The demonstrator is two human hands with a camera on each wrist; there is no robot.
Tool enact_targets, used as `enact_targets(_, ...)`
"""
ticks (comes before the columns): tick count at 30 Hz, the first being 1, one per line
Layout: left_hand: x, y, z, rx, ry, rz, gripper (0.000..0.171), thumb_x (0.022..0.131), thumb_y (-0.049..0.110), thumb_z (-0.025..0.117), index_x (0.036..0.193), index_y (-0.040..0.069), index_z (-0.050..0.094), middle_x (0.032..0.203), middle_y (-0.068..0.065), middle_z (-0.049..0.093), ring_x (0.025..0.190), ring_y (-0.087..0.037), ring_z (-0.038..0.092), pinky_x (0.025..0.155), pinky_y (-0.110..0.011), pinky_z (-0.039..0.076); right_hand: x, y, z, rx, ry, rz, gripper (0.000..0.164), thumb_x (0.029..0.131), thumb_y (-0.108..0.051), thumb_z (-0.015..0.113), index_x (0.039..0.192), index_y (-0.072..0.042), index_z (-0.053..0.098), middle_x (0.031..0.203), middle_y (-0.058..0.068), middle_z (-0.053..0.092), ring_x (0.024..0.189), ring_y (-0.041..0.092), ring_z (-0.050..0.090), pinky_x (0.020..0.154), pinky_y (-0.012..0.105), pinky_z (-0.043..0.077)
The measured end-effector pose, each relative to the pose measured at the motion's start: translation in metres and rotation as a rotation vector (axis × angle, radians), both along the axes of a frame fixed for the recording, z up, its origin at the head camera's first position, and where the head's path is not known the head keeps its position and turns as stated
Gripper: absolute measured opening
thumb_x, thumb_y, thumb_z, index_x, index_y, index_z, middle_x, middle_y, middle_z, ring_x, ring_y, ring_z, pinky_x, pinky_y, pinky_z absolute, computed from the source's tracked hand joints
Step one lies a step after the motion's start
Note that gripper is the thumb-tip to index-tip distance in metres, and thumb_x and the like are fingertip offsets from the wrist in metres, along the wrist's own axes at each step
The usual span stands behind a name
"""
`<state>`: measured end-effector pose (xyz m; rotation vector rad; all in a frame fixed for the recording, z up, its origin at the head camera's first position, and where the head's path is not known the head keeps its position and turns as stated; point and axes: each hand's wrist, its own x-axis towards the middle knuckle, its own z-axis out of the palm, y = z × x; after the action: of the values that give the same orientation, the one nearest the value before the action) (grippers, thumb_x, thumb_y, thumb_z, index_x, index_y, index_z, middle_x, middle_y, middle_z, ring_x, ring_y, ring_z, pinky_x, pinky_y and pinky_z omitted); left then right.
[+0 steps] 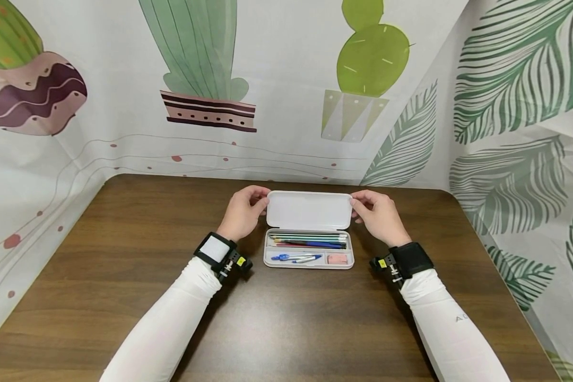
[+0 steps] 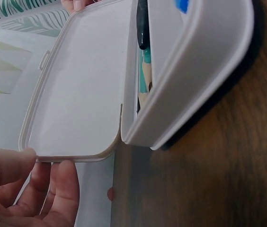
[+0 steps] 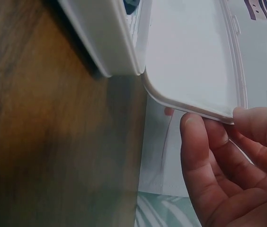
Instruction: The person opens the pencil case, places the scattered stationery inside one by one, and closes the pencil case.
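Observation:
A white pencil case (image 1: 308,266) lies on the table with its lid (image 1: 309,209) raised on the far side. My left hand (image 1: 242,213) pinches the lid's left edge between thumb and fingers; the left wrist view shows the thumb on the lid's corner. At the opposite edge my right hand (image 1: 378,216) grips the lid the same way, thumb at the corner in the right wrist view. Inside the case, several pencils (image 1: 310,237) lie in the far compartment. A blue compass (image 1: 284,257) and a pen-like blue and white item (image 1: 307,259) share the near left compartment, beside a pink eraser (image 1: 337,259).
The case rests on a brown wooden table (image 1: 286,323), toward its far edge. Behind the table hangs a white cloth (image 1: 286,116) printed with cacti and leaves. Each wrist carries a black strap with a small camera.

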<state>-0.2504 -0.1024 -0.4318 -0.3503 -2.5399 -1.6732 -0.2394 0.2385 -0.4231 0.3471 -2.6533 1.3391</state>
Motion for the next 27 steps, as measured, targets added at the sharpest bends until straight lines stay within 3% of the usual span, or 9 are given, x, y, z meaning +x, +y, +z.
enact_targets(8,0.005,-0.004,0.004,-0.018,0.014,0.001,0.021,0.107,0.002,0.061,0.126,-0.003,0.067,0.11,-0.018,0.068,0.095,-0.031,0.07,0.085,-0.045,0.062,0.003,-0.003,0.0,0.001,0.008,0.006,0.023,0.107,-0.014,0.065,0.124,0.001,0.072,0.097,0.024,0.071,0.081,0.033,0.072,0.071,0.05,0.063)
enact_targets(15,0.009,-0.01,0.004,-0.011,0.03,-0.001,0.019,0.107,0.002,0.061,0.124,-0.003,0.067,0.11,-0.018,0.067,0.096,-0.034,0.07,0.088,-0.049,0.062,0.005,-0.007,0.002,-0.008,0.015,0.016,0.023,0.108,-0.014,0.065,0.124,0.0,0.072,0.098,0.025,0.071,0.083,0.037,0.073,0.072,0.05,0.063)
enact_targets(27,0.018,-0.019,0.006,-0.029,0.086,-0.005,0.018,0.105,0.001,0.064,0.122,-0.001,0.068,0.11,-0.016,0.07,0.096,-0.028,0.07,0.083,-0.037,0.062,0.011,-0.012,0.003,-0.003,0.054,0.032,0.02,0.107,-0.012,0.066,0.12,-0.001,0.074,0.095,0.019,0.073,0.081,0.038,0.073,0.072,0.047,0.063)
